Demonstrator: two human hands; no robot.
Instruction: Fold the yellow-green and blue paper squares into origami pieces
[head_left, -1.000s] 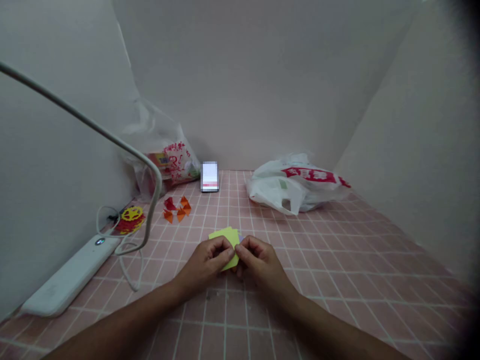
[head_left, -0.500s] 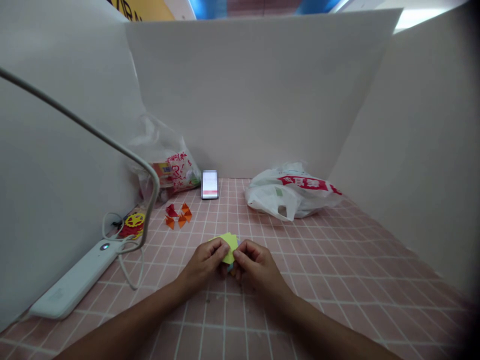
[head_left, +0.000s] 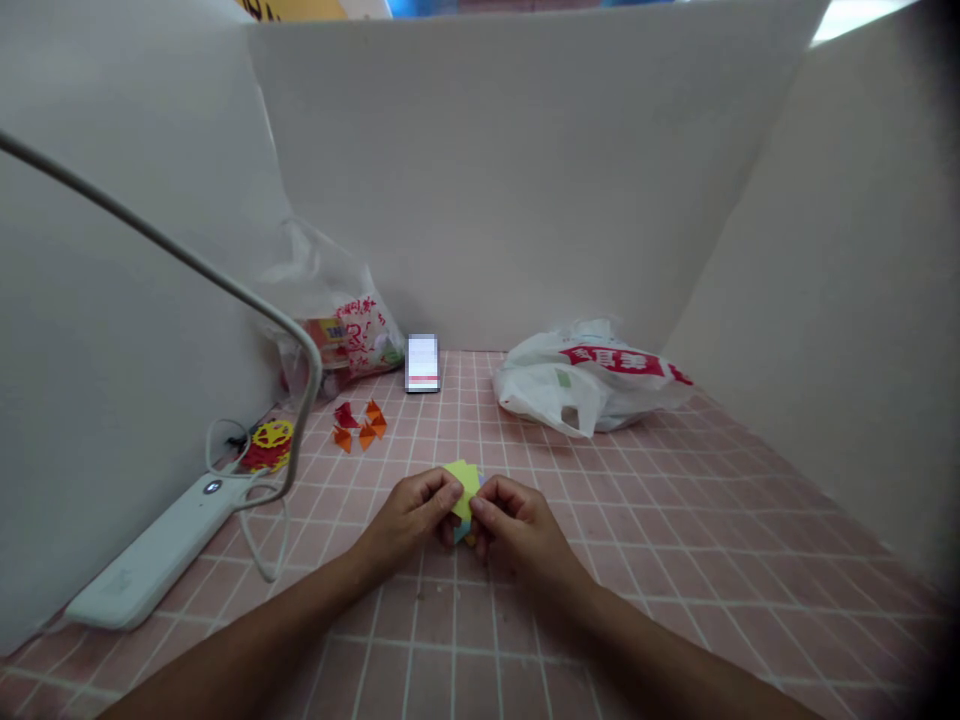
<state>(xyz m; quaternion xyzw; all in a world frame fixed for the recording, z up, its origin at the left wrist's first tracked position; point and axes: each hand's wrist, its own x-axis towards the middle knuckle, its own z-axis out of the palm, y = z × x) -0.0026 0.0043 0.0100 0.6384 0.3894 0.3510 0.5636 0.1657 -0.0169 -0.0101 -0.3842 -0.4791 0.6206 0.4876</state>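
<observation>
Fingers of the left hand [head_left: 411, 516] and right hand [head_left: 517, 522] pinch together on a small yellow folded paper [head_left: 463, 483], held just above the pink tiled table [head_left: 675, 540]. Uneven pressure could probably skew its crease or tear it.

Small yellow paper squares [head_left: 463, 480] between both hands: matt, thin. Pink tiled table [head_left: 645, 520]: smooth, slight sheen. White crinkled plastic bag [head_left: 589, 385], beyond the right hand [head_left: 517, 525]: glossy.

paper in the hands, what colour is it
Mostly yellow-green paper, with a bit of blue showing underneath; seen in the head view, pinched between left hand and right hand.
</observation>
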